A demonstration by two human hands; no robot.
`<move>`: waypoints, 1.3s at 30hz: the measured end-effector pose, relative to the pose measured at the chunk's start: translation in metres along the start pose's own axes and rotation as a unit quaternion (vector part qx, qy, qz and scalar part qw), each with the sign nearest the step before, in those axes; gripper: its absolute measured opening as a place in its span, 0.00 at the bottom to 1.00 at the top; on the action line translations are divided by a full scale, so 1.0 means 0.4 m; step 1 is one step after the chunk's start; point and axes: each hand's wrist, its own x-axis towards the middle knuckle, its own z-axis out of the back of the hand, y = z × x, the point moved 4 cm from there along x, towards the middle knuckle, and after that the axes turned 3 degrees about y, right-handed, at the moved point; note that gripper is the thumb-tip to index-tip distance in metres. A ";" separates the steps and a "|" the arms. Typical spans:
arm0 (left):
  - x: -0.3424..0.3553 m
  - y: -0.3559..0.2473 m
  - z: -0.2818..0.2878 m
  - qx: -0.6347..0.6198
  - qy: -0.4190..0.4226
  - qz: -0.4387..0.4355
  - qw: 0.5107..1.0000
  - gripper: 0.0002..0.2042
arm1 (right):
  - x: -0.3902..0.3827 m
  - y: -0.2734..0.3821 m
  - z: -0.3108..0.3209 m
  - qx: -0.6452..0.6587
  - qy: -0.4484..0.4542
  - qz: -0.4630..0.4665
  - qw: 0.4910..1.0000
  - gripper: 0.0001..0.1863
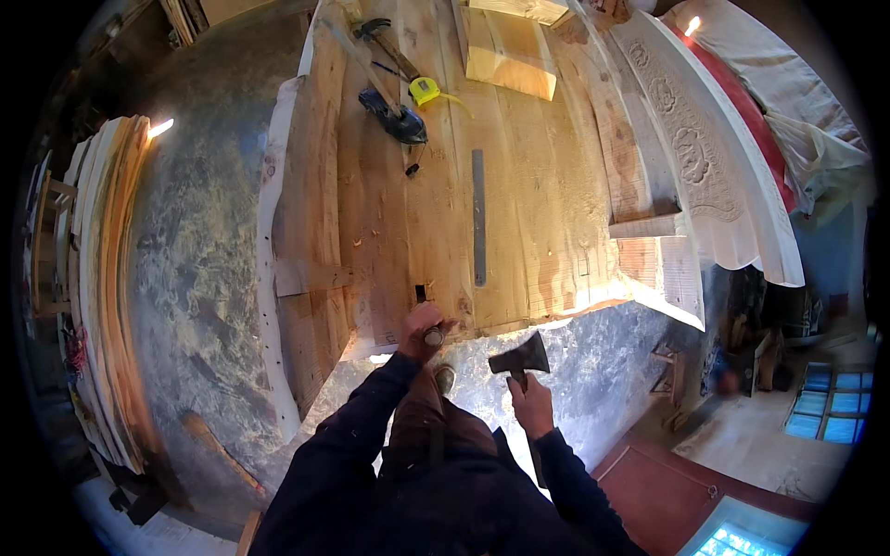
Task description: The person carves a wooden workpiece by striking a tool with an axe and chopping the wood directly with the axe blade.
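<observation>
My left hand [425, 331] is closed round an upright chisel, whose round handle end [433, 336] shows above the fist at the near edge of the wooden panel [528, 195]. The chisel's blade is hidden under the hand. Just beyond the knuckles lies a small dark rectangular slot [420, 293] in the wood. Over to the right, my right hand [532, 408] grips a hatchet [521, 360] by its handle close below the dark metal head. The hatchet is held in the air, apart from the panel and the chisel.
A steel ruler [478, 218] lies mid-panel. Farther back are a hammer [389, 51], a yellow tape measure [425, 90] and a dark tool with a wooden handle [394, 118]. A wood block [510, 56] sits behind. A carved board [691, 148] stands right; planks [111, 278] lean left.
</observation>
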 end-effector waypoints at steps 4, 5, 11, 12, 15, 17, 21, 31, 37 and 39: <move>0.008 0.035 -0.021 -0.066 -0.136 0.169 0.974 0.16 | -0.050 -0.108 -0.055 0.000 0.022 -0.051 0.998 0.21; 0.015 0.057 -0.043 -0.079 -0.198 0.242 0.946 0.17 | -0.060 -0.122 -0.072 -0.010 0.028 -0.047 0.998 0.21; 0.250 0.055 0.006 -0.040 -0.234 0.271 0.933 0.18 | -0.095 -0.158 -0.133 0.022 0.081 -0.080 0.993 0.21; 0.277 0.058 0.026 -0.068 -0.195 0.268 0.941 0.18 | -0.093 -0.146 -0.135 0.014 0.080 -0.068 0.994 0.21; 0.291 0.078 0.078 -0.233 -0.159 0.367 0.886 0.19 | -0.082 -0.107 -0.120 -0.020 0.070 -0.024 0.997 0.21; 0.265 0.089 0.092 -0.229 -0.111 0.323 0.912 0.20 | -0.065 -0.074 -0.103 0.005 0.074 -0.031 0.997 0.21; 0.215 0.018 0.070 -0.121 -0.095 0.226 0.962 0.22 | -0.005 -0.006 -0.060 0.042 0.049 0.005 0.998 0.19; 0.170 0.058 0.009 -0.050 -0.108 0.217 0.969 0.21 | 0.059 0.556 0.294 0.342 -0.096 0.166 0.920 0.13; 0.130 0.016 0.012 -0.095 -0.067 0.167 0.979 0.17 | 0.149 0.535 0.101 0.069 -0.036 0.268 0.960 0.18; 0.086 0.039 0.012 -0.128 -0.060 0.158 0.977 0.15 | 0.144 0.511 0.065 -0.056 0.053 0.235 0.969 0.17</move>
